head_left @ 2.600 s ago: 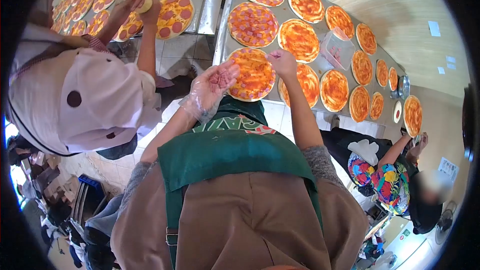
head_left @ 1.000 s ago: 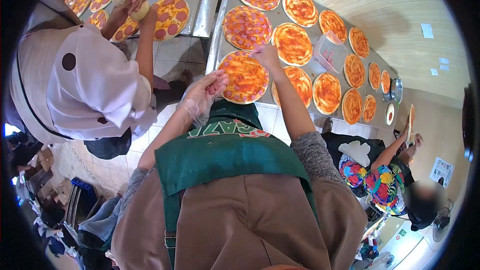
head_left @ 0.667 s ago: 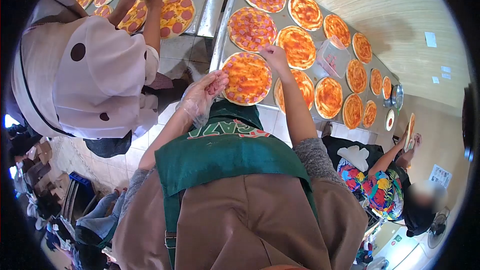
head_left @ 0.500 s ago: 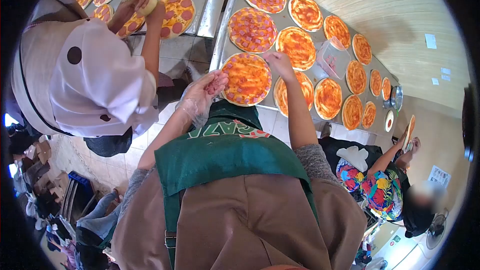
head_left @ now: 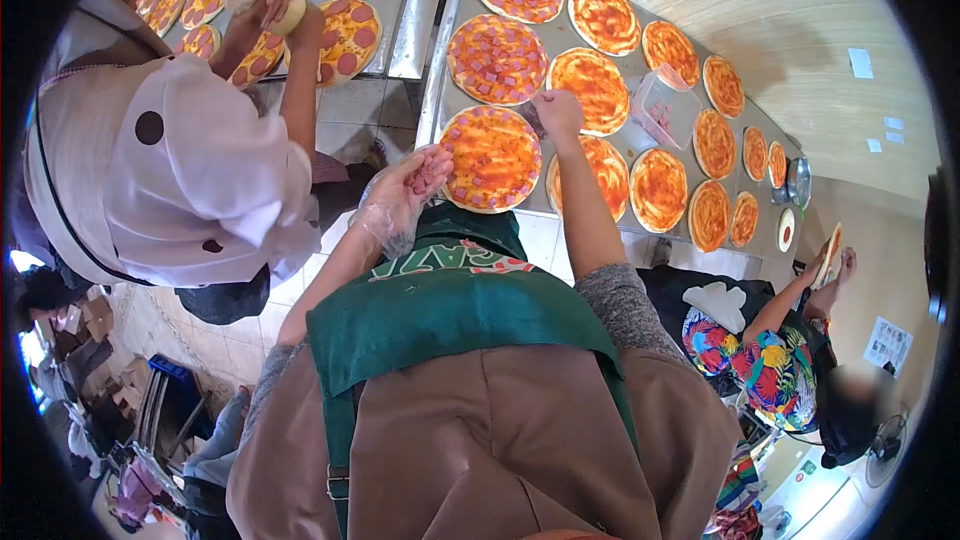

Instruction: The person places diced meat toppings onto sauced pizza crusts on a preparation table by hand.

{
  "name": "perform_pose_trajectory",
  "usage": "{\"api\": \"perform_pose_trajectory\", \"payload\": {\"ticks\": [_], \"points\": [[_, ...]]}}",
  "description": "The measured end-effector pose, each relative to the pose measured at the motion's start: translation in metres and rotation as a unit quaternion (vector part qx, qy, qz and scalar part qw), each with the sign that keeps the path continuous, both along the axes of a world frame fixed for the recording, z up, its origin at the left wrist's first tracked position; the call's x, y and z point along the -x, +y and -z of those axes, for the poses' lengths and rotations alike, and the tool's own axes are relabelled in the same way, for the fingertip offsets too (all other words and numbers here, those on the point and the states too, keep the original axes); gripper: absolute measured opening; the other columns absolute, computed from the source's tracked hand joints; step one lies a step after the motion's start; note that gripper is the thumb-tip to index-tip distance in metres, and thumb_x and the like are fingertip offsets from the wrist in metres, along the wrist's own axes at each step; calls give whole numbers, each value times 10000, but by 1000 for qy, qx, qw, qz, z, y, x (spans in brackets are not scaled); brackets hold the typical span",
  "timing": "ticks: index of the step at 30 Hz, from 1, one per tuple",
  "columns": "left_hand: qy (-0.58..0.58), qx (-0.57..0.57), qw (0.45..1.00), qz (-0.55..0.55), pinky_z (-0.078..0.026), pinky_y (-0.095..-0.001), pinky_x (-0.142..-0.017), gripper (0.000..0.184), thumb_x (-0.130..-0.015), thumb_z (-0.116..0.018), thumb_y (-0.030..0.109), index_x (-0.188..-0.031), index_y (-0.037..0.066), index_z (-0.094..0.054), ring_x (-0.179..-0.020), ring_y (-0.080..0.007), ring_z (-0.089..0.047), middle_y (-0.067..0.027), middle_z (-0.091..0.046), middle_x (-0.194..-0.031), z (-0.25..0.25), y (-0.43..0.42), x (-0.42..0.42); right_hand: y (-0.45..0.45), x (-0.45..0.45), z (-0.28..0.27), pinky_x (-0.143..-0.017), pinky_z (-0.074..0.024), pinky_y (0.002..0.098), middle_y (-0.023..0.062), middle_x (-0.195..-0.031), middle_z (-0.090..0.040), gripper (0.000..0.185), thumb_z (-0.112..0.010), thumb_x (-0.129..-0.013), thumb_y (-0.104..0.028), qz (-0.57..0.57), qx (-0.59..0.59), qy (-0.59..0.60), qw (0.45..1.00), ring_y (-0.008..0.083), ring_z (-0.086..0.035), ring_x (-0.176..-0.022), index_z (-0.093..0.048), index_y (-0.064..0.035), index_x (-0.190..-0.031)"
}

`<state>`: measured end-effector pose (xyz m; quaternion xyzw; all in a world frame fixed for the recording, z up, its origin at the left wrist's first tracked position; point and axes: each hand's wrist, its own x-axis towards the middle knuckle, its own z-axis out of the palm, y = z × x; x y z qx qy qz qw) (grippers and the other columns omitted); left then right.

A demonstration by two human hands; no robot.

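Note:
My left hand (head_left: pixel 405 190), in a clear plastic glove, is cupped palm up around a heap of pink diced ham (head_left: pixel 430 173) at the left edge of the nearest pizza (head_left: pixel 490 160). That pizza has red sauce and ham cubes, mostly near its rim. My right hand (head_left: pixel 556 115) is closed just above the pizza's upper right edge; what its fingers hold, if anything, is too small to make out. Behind lies a pizza thick with ham cubes (head_left: pixel 497 58). A clear plastic tub (head_left: pixel 665 105) with some ham stands among sauced pizzas (head_left: pixel 658 190).
At the left a person in a white top (head_left: pixel 200 160) holds something pale over a second table with sausage-topped pizzas (head_left: pixel 348 40). At the far right another person in a flowered shirt (head_left: pixel 775 375) holds a pizza (head_left: pixel 830 255). Metal bowls (head_left: pixel 798 182) stand at the table's far end.
My right hand has moved between the upper and right edges of the nearest pizza, now at its upper right. More ham cubes lie on its middle. My left hand has stayed beside it.

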<state>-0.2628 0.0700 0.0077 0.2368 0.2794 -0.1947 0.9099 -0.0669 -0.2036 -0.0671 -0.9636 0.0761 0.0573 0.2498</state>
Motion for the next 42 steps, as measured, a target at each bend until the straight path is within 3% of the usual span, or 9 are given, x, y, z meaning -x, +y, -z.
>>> {"api": "perform_pose_trajectory", "payload": {"ticks": [3, 6, 12, 15, 18, 30, 36, 39, 42], "points": [[7, -18, 1000, -1, -545, -322, -967, 380, -1015, -538, 200, -1314, -33, -511, -1163, -236, -633, -184, -620, -1277, -3, 2, 1, 4, 2, 5, -576, -526, 334, 112, -679, -704, 279, -752, -795, -325, 29, -89, 63, 994, 201, -676, -579, -764, -47, -777], [0, -16, 1000, -5, -539, -323, -971, 384, -1015, -539, 204, -1316, -32, -510, -1174, -239, -626, -180, -617, -1284, -2, 5, 3, 9, 4, 4, -521, -497, 305, 101, -642, -692, 293, -777, -786, -305, 63, -139, 69, 986, 158, -643, -516, -749, -15, -756], [2, -8, 1000, -14, -537, -323, -968, 385, -1013, -542, 192, -1323, -34, -509, -1185, -237, -619, -176, -609, -1298, 4, 6, 5, 6, 4, 14, -573, -511, 320, 75, -662, -705, 248, -777, -750, -268, 106, -371, 85, 919, 174, -664, -568, -738, -28, -697], [0, -5, 1000, -17, -542, -321, -958, 383, -1012, -544, 188, -1323, -35, -510, -1183, -236, -620, -178, -610, -1293, 3, 7, 5, -1, 16, -19, -508, -454, 271, 23, -615, -639, 239, -803, -758, -224, 23, -290, 113, 950, 99, -576, -509, -734, 4, -752], [0, -3, 1000, -20, -547, -320, -949, 376, -1013, -543, 186, -1314, -38, -515, -1171, -238, -628, -183, -619, -1275, 1, 5, 4, -3, 26, -29, -504, -453, 269, 25, -640, -664, 222, -801, -756, -221, -39, -176, 148, 972, 108, -587, -508, -743, -8, -783], [-8, 2, 1000, -16, -554, -333, -941, 348, -1010, -541, 187, -1261, -53, -546, -1125, -245, -650, -182, -639, -1229, -3, 0, 4, -7, 42, -34, -539, -514, 300, 41, -686, -700, 225, -818, -751, -261, 13, -123, 155, 980, 142, -652, -533, -710, -66, -779], [-1, 4, 1000, -6, -572, -317, -906, 353, -998, -558, 179, -1252, -65, -564, -1052, -224, -683, -146, -682, -1134, -19, -7, 1, 9, 44, -23, -730, -542, 396, 81, -809, -727, 226, -777, -754, -317, -1, -30, 72, 997, 279, -702, -804, -741, -105, -823], [-5, 8, 1000, -3, -574, -320, -905, 384, -1009, -532, 210, -1276, -66, -554, -1059, -228, -680, -149, -679, -1149, -15, -10, 3, 23, 56, -40, -647, -531, 352, 85, -771, -720, 245, -774, -801, -305, -70, -5, -43, 997, 220, -697, -668, -718, -73, -856], [-15, 45, 999, 0, -560, -339, -931, 412, -1030, -473, 254, -1279, -64, -556, -1058, -229, -677, -147, -678, -1159, -9, -10, 6, 58, 98, -88, -737, -523, 357, 102, -843, -704, 200, -730, -835, -242, -201, -166, -70, 963, 251, -681, -806, -718, -61, -919]]}}
